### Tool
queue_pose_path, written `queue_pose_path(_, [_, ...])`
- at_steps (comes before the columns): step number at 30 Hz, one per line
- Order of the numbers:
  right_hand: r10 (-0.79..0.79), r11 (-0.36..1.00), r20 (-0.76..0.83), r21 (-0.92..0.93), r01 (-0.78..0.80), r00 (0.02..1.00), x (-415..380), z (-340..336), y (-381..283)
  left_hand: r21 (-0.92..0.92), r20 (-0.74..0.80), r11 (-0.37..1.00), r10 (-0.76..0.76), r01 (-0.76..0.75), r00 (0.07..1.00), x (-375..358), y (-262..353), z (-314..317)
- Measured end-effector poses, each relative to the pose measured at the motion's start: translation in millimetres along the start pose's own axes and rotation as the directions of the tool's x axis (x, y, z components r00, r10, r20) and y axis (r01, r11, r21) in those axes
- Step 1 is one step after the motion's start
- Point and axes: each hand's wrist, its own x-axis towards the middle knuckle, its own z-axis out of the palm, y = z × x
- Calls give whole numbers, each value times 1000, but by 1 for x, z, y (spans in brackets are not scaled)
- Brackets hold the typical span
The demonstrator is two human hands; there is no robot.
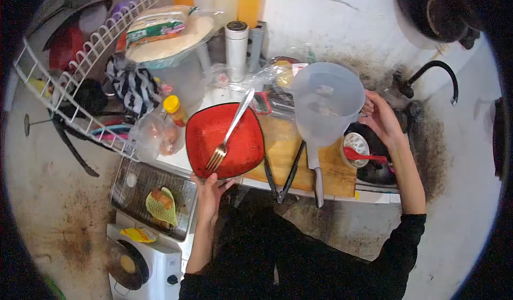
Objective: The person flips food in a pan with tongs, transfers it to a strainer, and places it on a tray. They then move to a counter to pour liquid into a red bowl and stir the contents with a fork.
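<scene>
My left hand [210,193] is closed on the near rim of a red square plate [243,145], tilted up toward me. A metal fork [231,131] lies across the plate, its tines toward my hand and its handle past the far rim. My right hand [382,119] is closed at the right side of a translucent plastic pitcher [320,115], where its handle appears to be. The pitcher stands over the back of a wooden cutting board [339,171]. Just below my right hand is a white cup [350,144] with a red spoon [368,155] across it.
A knife [318,185] and black tongs [291,177] lie on the board. The sink with a black faucet [441,64] is at right. Left are a dish rack [80,115], a yellow-capped jar [173,109] and a bag of eggs [163,137]. Below stands a stove [160,262] with a pan [128,265].
</scene>
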Motion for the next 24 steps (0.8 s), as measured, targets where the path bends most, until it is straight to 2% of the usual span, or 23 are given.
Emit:
queue_pose_path(3, [-75,997,-101,-4,75,992,4,-26,15,-35,35,999,22,-21,999,3,-5,-5])
queue_pose_path(5, [-63,998,-88,-32,60,994,13,-49,27,-34,41,999,38,-36,998,5,-8,-5])
queue_pose_path(7, [-136,987,-123,75,146,983,27,-70,45,-31,-3,998,56,-56,998,5,-6,-1])
queue_pose_path(14, [-125,990,-177,37,133,976,45,-107,71,16,-37,1000,15,-14,999,6,-11,-4])
queue_pose_path(19, [-89,995,-157,31,95,984,59,-120,91,-12,-40,1000,-12,11,999,8,-15,-6])
queue_pose_path(21, [-68,997,-159,36,75,985,65,-127,101,41,-27,999,-1,3,1000,5,-13,1])
queue_pose_path(23, [-108,990,-20,92,110,994,71,-135,110,29,-24,999,-12,12,1000,5,-15,1])
queue_pose_path(24, [-107,990,-20,94,109,994,72,-139,114,15,-21,1000,-19,19,1000,5,-16,1])
